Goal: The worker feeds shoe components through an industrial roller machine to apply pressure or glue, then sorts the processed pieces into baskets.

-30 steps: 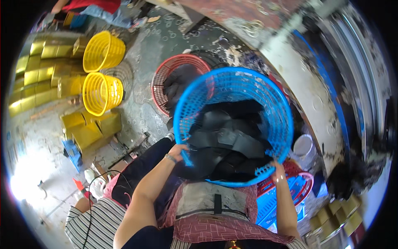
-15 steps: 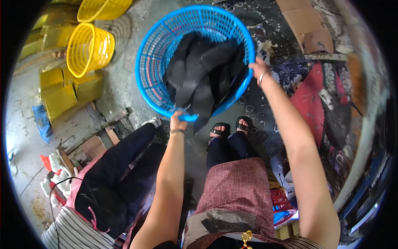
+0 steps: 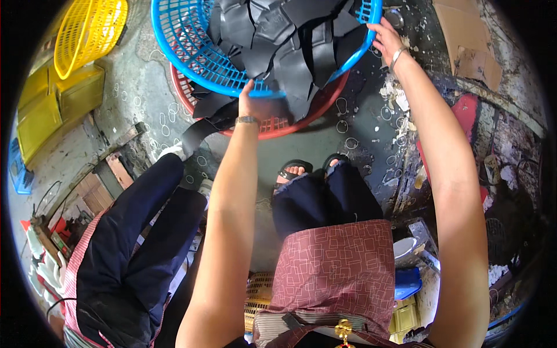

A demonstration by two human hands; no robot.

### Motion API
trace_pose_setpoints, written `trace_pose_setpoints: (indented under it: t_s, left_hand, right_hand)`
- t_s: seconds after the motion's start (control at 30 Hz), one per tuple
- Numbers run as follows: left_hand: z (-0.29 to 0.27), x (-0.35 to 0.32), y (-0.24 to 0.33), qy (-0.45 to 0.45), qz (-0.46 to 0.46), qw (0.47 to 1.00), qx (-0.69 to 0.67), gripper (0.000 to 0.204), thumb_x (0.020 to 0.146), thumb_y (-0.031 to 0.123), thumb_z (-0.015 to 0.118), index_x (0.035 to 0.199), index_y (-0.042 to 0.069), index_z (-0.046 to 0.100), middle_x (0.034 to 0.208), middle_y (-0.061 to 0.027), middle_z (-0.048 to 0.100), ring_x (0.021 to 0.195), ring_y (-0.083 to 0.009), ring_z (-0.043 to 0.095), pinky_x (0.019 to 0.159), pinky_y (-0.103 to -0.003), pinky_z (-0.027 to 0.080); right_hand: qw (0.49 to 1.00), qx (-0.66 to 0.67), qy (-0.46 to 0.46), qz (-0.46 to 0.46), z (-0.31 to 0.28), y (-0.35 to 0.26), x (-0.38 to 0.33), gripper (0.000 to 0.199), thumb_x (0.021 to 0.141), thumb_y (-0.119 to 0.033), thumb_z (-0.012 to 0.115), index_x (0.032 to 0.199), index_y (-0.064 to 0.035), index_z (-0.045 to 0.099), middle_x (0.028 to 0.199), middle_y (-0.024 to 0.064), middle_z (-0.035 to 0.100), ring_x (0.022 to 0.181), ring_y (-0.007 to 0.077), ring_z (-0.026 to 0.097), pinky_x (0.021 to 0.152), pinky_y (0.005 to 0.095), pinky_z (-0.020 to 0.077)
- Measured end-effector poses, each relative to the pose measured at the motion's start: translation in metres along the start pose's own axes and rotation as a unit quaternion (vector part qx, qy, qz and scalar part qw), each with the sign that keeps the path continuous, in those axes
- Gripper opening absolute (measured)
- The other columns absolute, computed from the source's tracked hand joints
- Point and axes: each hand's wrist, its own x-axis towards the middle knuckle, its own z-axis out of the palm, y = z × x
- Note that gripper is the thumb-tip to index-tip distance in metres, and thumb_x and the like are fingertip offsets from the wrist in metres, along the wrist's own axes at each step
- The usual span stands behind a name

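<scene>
A blue plastic laundry-style basket (image 3: 178, 56) is at the top of the view, its far side cut off by the frame edge. Flat black pieces, like cut rubber or leather sheet (image 3: 268, 55), fill much of it. My left hand (image 3: 249, 103) is closed on the near rim, and my right hand (image 3: 387, 42) grips the rim on the right side. Below the blue basket a red basket (image 3: 316, 119) shows in part, also with black pieces in it; one black strip (image 3: 197, 133) hangs over its left edge. Whether the two baskets touch is hidden.
Another person's legs in dark trousers (image 3: 142, 226) are close on my left. Yellow baskets (image 3: 93, 26) and yellow box-like containers (image 3: 40, 124) stand at the far left. Cardboard (image 3: 473, 43) lies at the far right. Pale rings dot the floor around my sandals (image 3: 293, 171).
The blue basket has shifted up and slightly left in view, still in both hands. The red basket beneath it now shows. The surroundings have shifted too, as my head has moved.
</scene>
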Motion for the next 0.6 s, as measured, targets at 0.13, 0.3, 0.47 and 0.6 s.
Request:
trace_pose_setpoints:
  t_s: [0.13, 0.3, 0.47, 0.6]
  left_hand:
    - [0.0, -0.016, 0.002, -0.044, -0.015, 0.994, 0.101, 0.093, 0.074, 0.048, 0.055, 0.135, 0.002, 0.003, 0.142, -0.0133, 0.007, 0.131, -0.0276, 0.006, 0.104, -0.046, 0.006]
    - [-0.003, -0.062, -0.028, -0.037, 0.036, 0.971, 0.235, 0.064, 0.077, 0.04, 0.054, 0.128, 0.012, 0.027, 0.13, -0.0076, 0.032, 0.121, -0.0264, 0.028, 0.098, -0.047, 0.022]
    - [0.009, -0.195, -0.106, -0.027, -0.019, 0.961, 0.274, 0.042, 0.081, 0.023, 0.053, 0.117, 0.007, 0.038, 0.12, -0.0097, 0.044, 0.103, -0.0279, 0.047, 0.085, -0.042, 0.04]
    - [0.034, -0.316, -0.153, -0.136, -0.109, 0.912, 0.371, 0.022, 0.085, 0.02, 0.049, 0.097, 0.003, 0.054, 0.075, -0.0066, 0.058, 0.057, -0.0129, 0.049, 0.054, -0.022, 0.043]
  right_hand:
    - [0.994, -0.057, 0.067, -0.07, 0.0, 0.015, -0.018, 0.084, 0.069, -0.024, 0.063, 0.136, -0.0094, 0.015, 0.134, 0.0169, 0.028, 0.123, 0.0249, 0.028, 0.099, 0.0376, 0.0215]
    - [0.991, 0.05, 0.08, 0.099, -0.009, 0.089, -0.152, 0.074, 0.07, -0.013, 0.057, 0.134, -0.0088, 0.02, 0.133, 0.0207, 0.028, 0.124, 0.025, 0.028, 0.095, 0.0325, 0.0316]
    - [0.944, 0.161, 0.125, 0.258, -0.047, 0.163, -0.39, 0.047, 0.072, -0.013, 0.057, 0.117, -0.0051, 0.048, 0.078, 0.0052, 0.059, 0.068, 0.0136, 0.055, 0.062, 0.0259, 0.0452]
    - [0.898, -0.052, 0.277, 0.338, -0.079, 0.187, -0.593, 0.04, 0.071, -0.012, 0.054, 0.11, -0.003, 0.052, 0.092, 0.0146, 0.061, 0.083, 0.0226, 0.06, 0.074, 0.0313, 0.0454]
